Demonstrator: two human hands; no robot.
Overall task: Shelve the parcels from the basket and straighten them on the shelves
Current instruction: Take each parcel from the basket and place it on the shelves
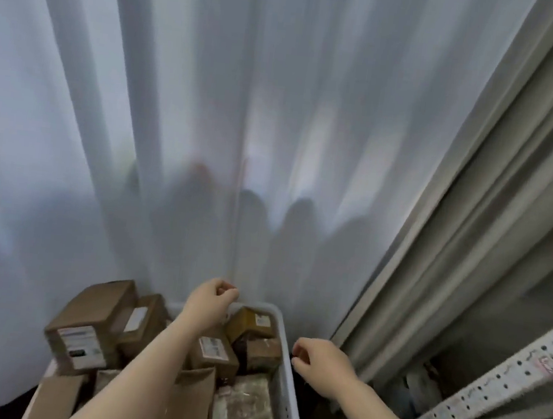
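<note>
White plastic basket (pixel 284 379) sits at the bottom centre of the frame, piled with cardboard parcels (pixel 214 353). A large labelled box (pixel 90 322) is at the lower left, smaller ones lie toward the far rim, and flat bagged packets (pixel 245 412) are nearer to us. Our left hand (pixel 213 297) hovers over the far rim, fingers curled in around nothing we can see; we cannot tell whether it touches the rim. Our right hand (pixel 316 362) is just right of the basket's right wall, fingers likewise curled and holding nothing. The hands are apart, with the basket's far right corner between them. Behind hangs a pale sheer curtain (pixel 212 98). At right we see a grey drape (pixel 455 229) and a perforated metal shelf upright (pixel 489 385).
</note>
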